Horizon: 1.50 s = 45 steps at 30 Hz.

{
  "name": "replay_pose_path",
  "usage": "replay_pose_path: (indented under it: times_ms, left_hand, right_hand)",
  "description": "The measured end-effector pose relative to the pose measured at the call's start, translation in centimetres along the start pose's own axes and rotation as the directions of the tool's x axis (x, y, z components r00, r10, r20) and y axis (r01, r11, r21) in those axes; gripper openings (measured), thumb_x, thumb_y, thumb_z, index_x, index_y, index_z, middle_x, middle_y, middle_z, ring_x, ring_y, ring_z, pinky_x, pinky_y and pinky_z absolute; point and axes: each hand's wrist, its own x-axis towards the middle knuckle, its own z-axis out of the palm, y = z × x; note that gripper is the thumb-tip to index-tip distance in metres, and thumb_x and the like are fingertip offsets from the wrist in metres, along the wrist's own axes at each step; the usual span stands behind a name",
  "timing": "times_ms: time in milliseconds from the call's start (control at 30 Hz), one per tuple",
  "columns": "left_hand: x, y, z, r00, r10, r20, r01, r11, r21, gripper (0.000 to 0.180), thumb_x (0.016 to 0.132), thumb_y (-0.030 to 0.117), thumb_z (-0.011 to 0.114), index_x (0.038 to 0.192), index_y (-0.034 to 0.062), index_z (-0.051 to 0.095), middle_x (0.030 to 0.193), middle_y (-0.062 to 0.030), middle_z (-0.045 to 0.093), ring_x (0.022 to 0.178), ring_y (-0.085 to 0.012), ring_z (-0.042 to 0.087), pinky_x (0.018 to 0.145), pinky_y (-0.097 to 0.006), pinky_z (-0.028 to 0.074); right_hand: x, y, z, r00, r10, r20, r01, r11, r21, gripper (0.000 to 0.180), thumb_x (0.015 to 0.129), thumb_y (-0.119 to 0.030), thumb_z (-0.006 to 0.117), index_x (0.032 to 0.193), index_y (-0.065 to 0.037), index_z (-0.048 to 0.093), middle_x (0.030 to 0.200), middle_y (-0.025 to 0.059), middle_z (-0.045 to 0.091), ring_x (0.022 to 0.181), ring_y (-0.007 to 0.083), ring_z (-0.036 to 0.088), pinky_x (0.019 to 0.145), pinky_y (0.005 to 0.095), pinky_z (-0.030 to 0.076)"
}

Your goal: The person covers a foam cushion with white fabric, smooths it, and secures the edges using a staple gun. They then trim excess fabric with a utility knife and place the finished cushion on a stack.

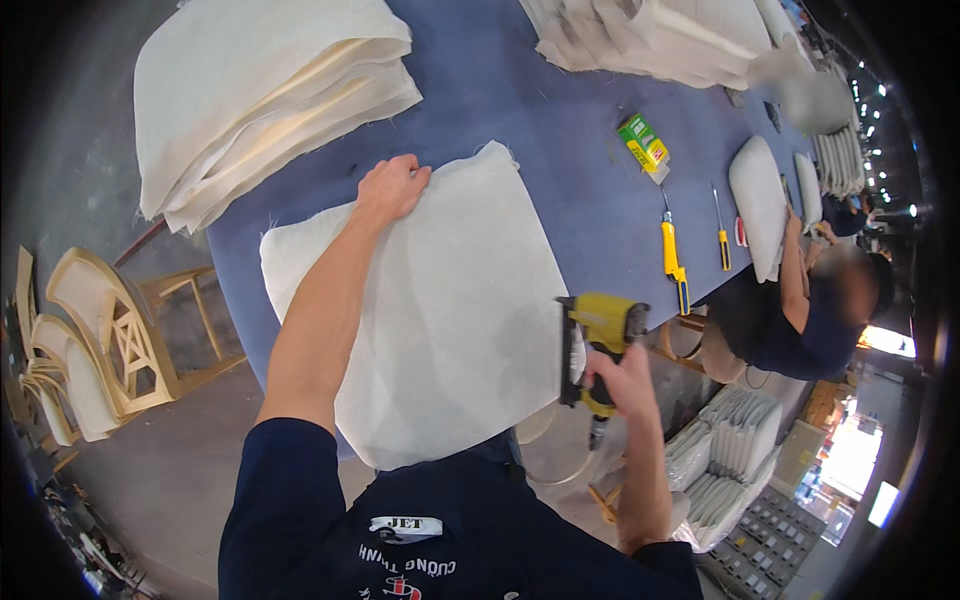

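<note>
A white fabric-covered seat pad lies across the near edge of the blue-topped table, partly overhanging toward my body. My left hand is closed at the pad's far edge, fingers curled over the fabric there. My left forearm crosses the pad's left part. A yellow and black staple gun is in my right hand, wrapped round its handle. The gun stands just off the pad's right edge, with an air hose looping below it. Slight blur shows on the right hand.
Stacked white pads and more fabric pieces occupy the table's far side. To the right lie a green-yellow box, a yellow-handled tool and a screwdriver. A co-worker handles another pad. Wooden chairs stand left.
</note>
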Motion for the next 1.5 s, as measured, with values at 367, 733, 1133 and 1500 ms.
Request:
replay_pose_path:
  times_ms: [367, 733, 1133, 1500]
  left_hand:
    - [-0.1, -0.8, -0.6, 0.999, 0.015, 0.037, -0.012, 0.997, -0.078, 0.038, 0.101, 0.041, 0.058, 0.117, 0.0099, 0.074, 0.115, -0.0175, 0.076, 0.115, -0.0389, 0.070, 0.098, -0.051, 0.055]
    - [0.4, -1.7, 0.0, 0.998, 0.051, 0.023, -0.048, 0.991, -0.125, 0.039, 0.101, 0.041, 0.059, 0.113, 0.0072, 0.074, 0.110, -0.0190, 0.077, 0.110, -0.0396, 0.070, 0.095, -0.051, 0.055]
    - [0.2, -1.5, -0.4, 0.998, 0.053, 0.023, -0.049, 0.990, -0.133, 0.038, 0.101, 0.038, 0.058, 0.117, 0.0078, 0.074, 0.117, -0.0193, 0.076, 0.113, -0.0401, 0.071, 0.097, -0.052, 0.055]
    - [0.1, -1.5, -0.5, 0.997, 0.059, 0.048, -0.052, 0.989, -0.138, 0.039, 0.102, 0.039, 0.057, 0.119, 0.0091, 0.075, 0.119, -0.0194, 0.075, 0.115, -0.0399, 0.070, 0.099, -0.051, 0.055]
  right_hand:
    - [2.5, -6.4, 11.9, 0.997, 0.037, 0.069, -0.026, 0.989, -0.147, 0.031, 0.091, -0.003, 0.062, 0.121, 0.003, 0.059, 0.095, 0.0058, 0.066, 0.067, 0.0110, 0.060, 0.063, 0.0297, 0.053]
    - [2.6, -5.7, 13.5, 1.000, 0.022, -0.016, -0.025, 0.959, -0.283, 0.028, 0.093, -0.008, 0.068, 0.119, 0.004, 0.062, 0.093, 0.0054, 0.070, 0.065, 0.0120, 0.063, 0.059, 0.0301, 0.054]
    - [-1.8, -4.4, 19.3, 0.988, 0.045, 0.145, 0.004, 0.946, -0.324, 0.033, 0.095, -0.003, 0.066, 0.127, 0.003, 0.064, 0.102, 0.0041, 0.071, 0.070, 0.0097, 0.061, 0.062, 0.0281, 0.054]
    - [-1.4, -4.3, 20.1, 0.992, 0.021, 0.124, 0.037, 0.893, -0.448, 0.046, 0.091, -0.017, 0.069, 0.130, 0.004, 0.060, 0.099, 0.0206, 0.074, 0.089, 0.0308, 0.072, 0.082, 0.0408, 0.056]
